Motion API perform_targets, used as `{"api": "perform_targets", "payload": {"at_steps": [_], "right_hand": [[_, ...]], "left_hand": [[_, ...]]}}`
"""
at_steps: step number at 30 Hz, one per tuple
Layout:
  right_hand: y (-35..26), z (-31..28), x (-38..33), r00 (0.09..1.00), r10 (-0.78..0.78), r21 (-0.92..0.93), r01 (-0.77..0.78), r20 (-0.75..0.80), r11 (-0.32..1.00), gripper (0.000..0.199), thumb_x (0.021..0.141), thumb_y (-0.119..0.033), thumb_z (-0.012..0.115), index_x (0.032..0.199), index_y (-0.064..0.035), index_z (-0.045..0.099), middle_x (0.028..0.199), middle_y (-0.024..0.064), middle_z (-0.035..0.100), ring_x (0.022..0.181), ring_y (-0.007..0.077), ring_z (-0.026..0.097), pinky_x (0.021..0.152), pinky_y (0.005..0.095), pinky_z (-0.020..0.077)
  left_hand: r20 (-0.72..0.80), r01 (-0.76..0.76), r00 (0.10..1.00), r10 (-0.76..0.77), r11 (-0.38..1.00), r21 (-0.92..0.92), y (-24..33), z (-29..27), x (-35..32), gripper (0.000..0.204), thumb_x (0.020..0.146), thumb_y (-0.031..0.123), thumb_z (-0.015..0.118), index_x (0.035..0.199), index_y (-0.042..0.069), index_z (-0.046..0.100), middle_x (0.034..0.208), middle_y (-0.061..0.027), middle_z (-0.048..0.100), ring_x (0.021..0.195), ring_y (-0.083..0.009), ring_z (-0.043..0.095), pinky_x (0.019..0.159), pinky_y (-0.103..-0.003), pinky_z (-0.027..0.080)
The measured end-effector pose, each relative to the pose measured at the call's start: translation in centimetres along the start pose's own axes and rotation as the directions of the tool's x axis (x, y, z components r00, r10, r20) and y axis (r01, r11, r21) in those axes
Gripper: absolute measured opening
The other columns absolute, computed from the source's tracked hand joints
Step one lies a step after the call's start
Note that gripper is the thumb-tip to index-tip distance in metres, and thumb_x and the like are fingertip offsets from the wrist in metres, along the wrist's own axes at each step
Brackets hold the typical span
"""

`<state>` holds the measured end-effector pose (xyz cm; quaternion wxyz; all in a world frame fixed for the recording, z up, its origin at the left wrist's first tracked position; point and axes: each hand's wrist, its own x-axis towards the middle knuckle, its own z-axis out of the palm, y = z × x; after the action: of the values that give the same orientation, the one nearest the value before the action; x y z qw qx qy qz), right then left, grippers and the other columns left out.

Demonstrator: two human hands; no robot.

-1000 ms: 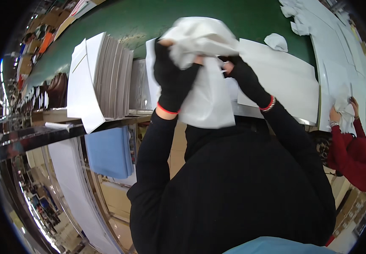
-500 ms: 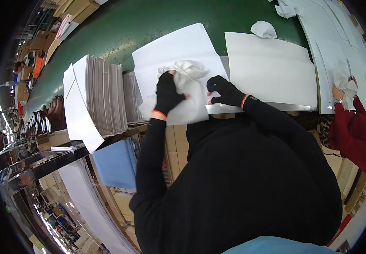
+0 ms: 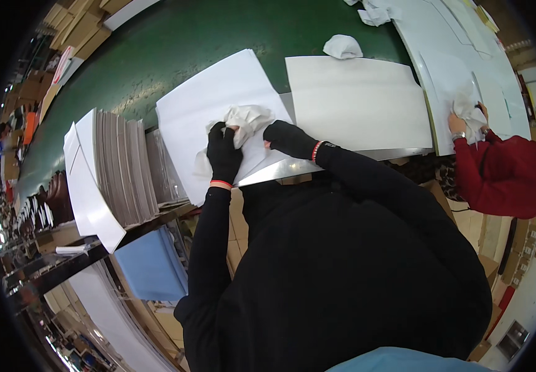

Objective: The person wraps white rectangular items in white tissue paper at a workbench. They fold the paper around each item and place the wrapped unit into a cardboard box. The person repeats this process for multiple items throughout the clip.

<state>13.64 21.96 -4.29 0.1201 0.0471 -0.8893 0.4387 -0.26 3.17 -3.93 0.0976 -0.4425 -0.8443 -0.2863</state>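
Note:
A crumpled white cloth (image 3: 250,116) lies bunched on a white sheet (image 3: 187,105), which has at least one more sheet under it. My left hand (image 3: 224,154), in a black fingerless glove with a red edge, is closed on the cloth's left side. Just right of the cloth, my right hand (image 3: 288,140), in a matching glove, is curled over the sheet's right part. Its fingertips are bent under, and anything between them is hidden. Beside it lies a cream-white sheet (image 3: 361,102), flat and untouched. A shiny metal strip (image 3: 280,169) runs along the front edge.
Left stands a stack of grey-edged boards (image 3: 125,167) with white pieces (image 3: 85,180) leaning on it. Another crumpled cloth (image 3: 343,46) sits behind the cream sheet on the green table (image 3: 212,31). At right, a co-worker in a red sleeve (image 3: 497,173) handles a white cloth (image 3: 466,108).
My view has swung, so the table things appear further left. My right hand has come closer to the cloth and its fingers have curled in. My left hand still grips the cloth, now more tightly bunched.

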Motion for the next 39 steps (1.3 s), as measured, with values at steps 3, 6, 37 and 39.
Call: {"api": "perform_targets", "payload": {"at_steps": [3,6,37,39], "right_hand": [[0.5,0.3,-0.7,0.999,-0.015,-0.025,0.014,-0.045,1.000,0.011,0.082,-0.016,0.065,0.088,-0.0072,0.064,0.089,0.0093,0.060,0.092,0.0288,0.055,0.084,0.0394,0.0451],[-1.1,-0.8,0.0,0.995,-0.100,-0.172,0.102,0.018,0.980,0.014,0.081,-0.018,0.067,0.087,-0.0063,0.062,0.089,0.0095,0.060,0.091,0.0290,0.056,0.081,0.0390,0.0460],[-10.6,-3.1,1.7,0.938,-0.345,-0.201,0.347,0.043,0.916,0.032,0.072,-0.020,0.076,0.095,-0.0044,0.059,0.102,0.0150,0.059,0.100,0.0339,0.055,0.092,0.0439,0.0441],[-10.3,-1.0,1.9,0.939,-0.302,-0.233,0.335,0.166,0.913,0.050,0.073,-0.022,0.077,0.114,-0.0005,0.057,0.124,0.0200,0.054,0.121,0.0346,0.047,0.106,0.0455,0.0362]], "left_hand": [[0.116,0.037,0.993,-0.014,0.979,-0.198,1.8,-3.1,1.5,0.056,0.060,0.009,0.073,0.114,0.012,0.059,0.117,-0.0156,0.053,0.110,-0.0361,0.052,0.090,-0.043,0.046],[0.169,-0.177,0.973,0.159,0.979,0.097,1.5,-6.0,3.1,0.058,0.058,0.010,0.076,0.113,0.013,0.059,0.113,-0.0134,0.054,0.104,-0.0332,0.054,0.086,-0.042,0.046],[0.811,0.452,0.585,-0.010,0.835,-0.315,-3.2,-5.4,3.7,0.045,0.092,0.041,0.061,0.088,-0.003,0.068,0.070,-0.0089,0.066,0.066,-0.0121,0.055,0.066,-0.033,0.045],[0.703,0.188,0.678,0.213,0.875,-0.446,-4.7,-3.8,3.7,0.031,0.093,0.031,0.059,0.094,0.001,0.068,0.082,-0.0136,0.069,0.072,-0.0252,0.063,0.069,-0.037,0.047]]}}
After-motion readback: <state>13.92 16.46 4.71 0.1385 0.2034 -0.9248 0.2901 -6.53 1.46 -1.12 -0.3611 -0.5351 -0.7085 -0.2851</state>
